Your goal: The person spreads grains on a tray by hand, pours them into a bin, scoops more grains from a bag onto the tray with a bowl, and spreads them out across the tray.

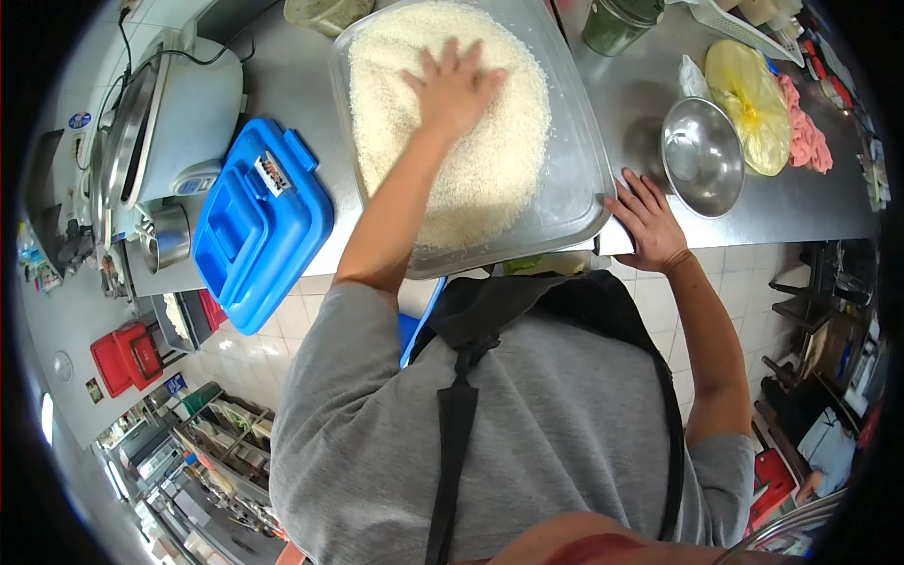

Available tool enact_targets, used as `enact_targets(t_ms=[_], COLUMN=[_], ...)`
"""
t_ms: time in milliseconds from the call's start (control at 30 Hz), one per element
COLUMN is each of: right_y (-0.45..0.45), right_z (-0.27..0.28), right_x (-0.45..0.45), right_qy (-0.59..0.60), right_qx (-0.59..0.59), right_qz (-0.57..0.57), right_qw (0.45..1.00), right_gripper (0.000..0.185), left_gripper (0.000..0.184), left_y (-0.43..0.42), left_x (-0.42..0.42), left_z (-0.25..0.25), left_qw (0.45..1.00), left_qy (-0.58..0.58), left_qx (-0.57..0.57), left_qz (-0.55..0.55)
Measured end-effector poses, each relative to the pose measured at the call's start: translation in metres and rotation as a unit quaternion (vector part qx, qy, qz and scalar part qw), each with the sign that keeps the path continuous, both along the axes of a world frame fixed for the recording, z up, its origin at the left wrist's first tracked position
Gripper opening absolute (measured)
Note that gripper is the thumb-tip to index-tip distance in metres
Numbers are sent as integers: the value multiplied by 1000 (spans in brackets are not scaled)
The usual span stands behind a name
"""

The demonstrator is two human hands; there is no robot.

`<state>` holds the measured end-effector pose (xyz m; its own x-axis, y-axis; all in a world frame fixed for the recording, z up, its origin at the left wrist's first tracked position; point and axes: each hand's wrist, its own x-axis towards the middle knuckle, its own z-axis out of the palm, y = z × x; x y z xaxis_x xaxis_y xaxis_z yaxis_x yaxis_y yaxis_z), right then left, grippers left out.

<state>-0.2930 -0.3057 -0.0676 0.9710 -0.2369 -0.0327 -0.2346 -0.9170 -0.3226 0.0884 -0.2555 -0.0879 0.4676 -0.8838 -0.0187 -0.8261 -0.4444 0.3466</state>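
Note:
White grains that look like uncooked rice [490, 160] lie heaped in a large, shallow, translucent tray [576, 141]. My left hand [456, 99] lies on the rice in the upper part of the heap, palm down with fingers spread and nothing visibly held. At the tray's lower right corner, my right hand [650, 224] rests on the edge of the steel counter [763, 212]. Its fingers are stretched out and its thumb is beside the tray's rim. Whether the thumb presses on the tray, I cannot tell.
A blue plastic lid [273, 226] overhangs the counter on the left, near a large cooker [188, 113] and a metal pot [167, 235]. On the right are a steel bowl [702, 155], a yellow plastic bag [749, 104], a pink cloth [803, 127] and a dark green container [617, 26].

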Motion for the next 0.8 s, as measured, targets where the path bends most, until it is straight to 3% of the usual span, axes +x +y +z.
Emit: enact_targets(t_ms=[133, 233, 500, 567, 633, 800], right_y=[2, 0, 0, 0, 0, 0], right_z=[-1, -1, 2, 0, -2, 0], right_x=[0, -1, -1, -2, -3, -3], right_qy=[-2, -6, 11, 4, 5, 25], right_qx=[-5, -8, 2, 2, -4, 3], right_qz=[-2, 6, -8, -5, -4, -10], right_qw=[1000, 1000, 1000, 1000, 1000, 1000], right_gripper=[102, 100, 104, 106, 108, 109], left_gripper=[76, 72, 65, 68, 74, 66], left_y=[15, 10, -66, -77, -81, -36], left_x=[-62, -74, -22, -6, 10, 51], left_z=[-20, -15, -23, -9, 14, -37], left_qw=[996, 989, 983, 981, 988, 989], left_qy=[-40, -95, -157, -163, -89, -137], left_qx=[-66, -41, -42, -10, 76, -11], left_qz=[-42, -109, -87, -106, -105, -46])
